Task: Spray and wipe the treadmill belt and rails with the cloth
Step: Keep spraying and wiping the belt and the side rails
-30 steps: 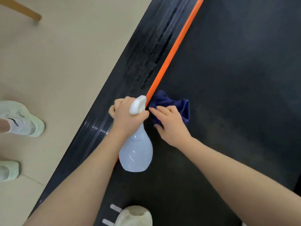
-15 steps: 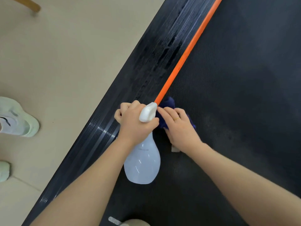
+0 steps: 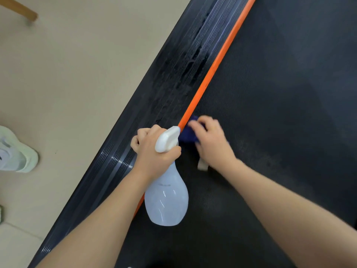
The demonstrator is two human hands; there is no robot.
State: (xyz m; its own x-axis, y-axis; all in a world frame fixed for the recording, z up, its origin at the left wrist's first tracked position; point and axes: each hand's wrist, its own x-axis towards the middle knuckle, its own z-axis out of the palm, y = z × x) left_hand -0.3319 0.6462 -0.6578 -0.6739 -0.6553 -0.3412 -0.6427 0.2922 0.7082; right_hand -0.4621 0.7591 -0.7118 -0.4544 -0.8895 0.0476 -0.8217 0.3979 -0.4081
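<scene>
In the head view, the right hand (image 3: 211,141) presses the blue cloth (image 3: 188,135) on the belt (image 3: 280,113) beside the orange strip (image 3: 212,69), grip spread flat. The left hand (image 3: 154,149) grips the spray bottle (image 3: 167,200). Better to wipe with long strokes, then cover the wet rail (image 3: 179,74).

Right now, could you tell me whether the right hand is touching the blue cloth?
Touching. The head view shows the right hand lying on top of the blue cloth, its fingers covering most of it beside the orange strip.
</scene>
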